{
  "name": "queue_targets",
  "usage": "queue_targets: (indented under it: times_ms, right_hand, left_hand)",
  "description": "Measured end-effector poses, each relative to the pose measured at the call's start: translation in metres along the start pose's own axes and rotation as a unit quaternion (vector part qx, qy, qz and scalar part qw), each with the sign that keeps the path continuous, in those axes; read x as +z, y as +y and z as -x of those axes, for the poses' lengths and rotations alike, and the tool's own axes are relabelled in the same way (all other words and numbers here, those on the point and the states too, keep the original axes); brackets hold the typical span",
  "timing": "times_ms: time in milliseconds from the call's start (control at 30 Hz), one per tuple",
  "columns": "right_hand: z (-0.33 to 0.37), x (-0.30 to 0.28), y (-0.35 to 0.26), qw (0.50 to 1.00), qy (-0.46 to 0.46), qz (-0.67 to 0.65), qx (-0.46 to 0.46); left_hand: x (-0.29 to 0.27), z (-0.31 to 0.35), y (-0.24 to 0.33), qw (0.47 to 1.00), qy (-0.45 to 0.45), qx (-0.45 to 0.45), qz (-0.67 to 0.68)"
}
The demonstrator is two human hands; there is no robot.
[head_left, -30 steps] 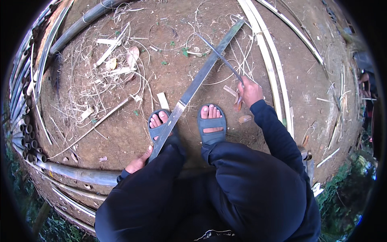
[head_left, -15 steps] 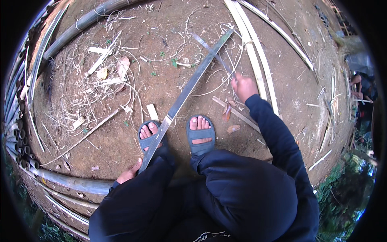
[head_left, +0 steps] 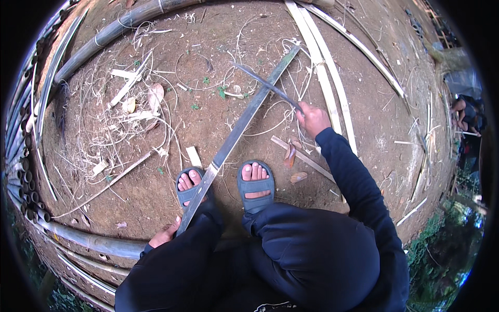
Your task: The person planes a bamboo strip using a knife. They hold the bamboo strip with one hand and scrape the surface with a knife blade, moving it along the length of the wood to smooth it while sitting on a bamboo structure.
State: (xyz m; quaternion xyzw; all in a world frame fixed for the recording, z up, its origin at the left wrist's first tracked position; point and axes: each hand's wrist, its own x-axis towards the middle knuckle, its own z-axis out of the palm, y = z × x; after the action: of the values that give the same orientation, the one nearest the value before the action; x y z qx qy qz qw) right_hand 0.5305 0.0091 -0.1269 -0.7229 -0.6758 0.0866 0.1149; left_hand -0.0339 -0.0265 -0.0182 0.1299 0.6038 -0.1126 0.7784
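Observation:
A long split bamboo slat [head_left: 244,117], dark on its outer face with a pale node ring, slants from beside my left leg up to the right. Its near end is in the grip of my left hand [head_left: 165,233], partly hidden by my knee. My right hand [head_left: 314,119] is closed round a machete [head_left: 278,91], whose handle is mostly covered by my fingers. The dark blade crosses the upper part of the slat; whether it touches cannot be told. Below the slat are my sandalled feet [head_left: 255,187].
Pale bamboo strips [head_left: 323,78] lie at the upper right. Thin shavings [head_left: 140,117] litter the dirt at left. A thick bamboo pole [head_left: 86,54] curves along the far left, with stacked bamboo tubes [head_left: 23,177] at the left edge. Another person [head_left: 468,117] is at the far right.
The machete, blurred earlier, has swung to a flatter angle, its tip lower and farther left. My right hand has come slightly down. My left hand still holds the slat.

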Motion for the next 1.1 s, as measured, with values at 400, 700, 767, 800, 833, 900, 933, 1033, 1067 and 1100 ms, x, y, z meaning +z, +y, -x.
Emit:
queue_targets:
  times_ms: [400,700,767,800,833,900,933,1033,1067,1100]
  right_hand:
    - [-0.062,0.013,0.047,0.969,0.015,0.002,0.245]
    - [-0.014,0.014,0.042,0.952,0.058,-0.034,0.299]
    - [0.000,0.019,0.032,0.945,0.096,-0.040,0.310]
    - [0.005,0.021,0.023,0.942,0.091,-0.032,0.320]
    - [0.009,0.022,0.014,0.942,0.078,-0.020,0.326]
    - [0.022,0.027,0.002,0.939,0.054,0.003,0.339]
    - [0.028,0.026,-0.005,0.937,0.037,0.004,0.349]
    - [0.029,0.014,-0.037,0.941,0.024,0.082,0.329]
    - [0.019,0.011,-0.056,0.961,0.099,0.027,0.259]
    - [0.010,0.008,-0.074,0.967,0.171,-0.030,0.189]
  left_hand:
    - [0.002,-0.003,0.006,0.999,0.046,-0.009,-0.019]
    - [0.021,0.020,0.021,0.994,0.103,-0.044,-0.007]
    - [0.008,0.018,0.014,0.994,0.085,0.002,-0.068]
    - [-0.008,0.018,0.010,0.993,0.077,0.032,-0.085]
    - [-0.024,0.018,0.006,0.990,0.070,0.062,-0.103]
    - [-0.064,0.025,-0.002,0.983,0.053,0.128,-0.120]
    - [-0.053,0.040,0.017,0.986,0.046,0.138,-0.087]
    - [-0.030,0.059,0.067,0.977,0.060,0.197,-0.056]
    - [-0.018,0.058,0.079,0.968,0.061,0.239,-0.047]
    - [-0.003,0.056,0.095,0.958,0.063,0.277,-0.042]
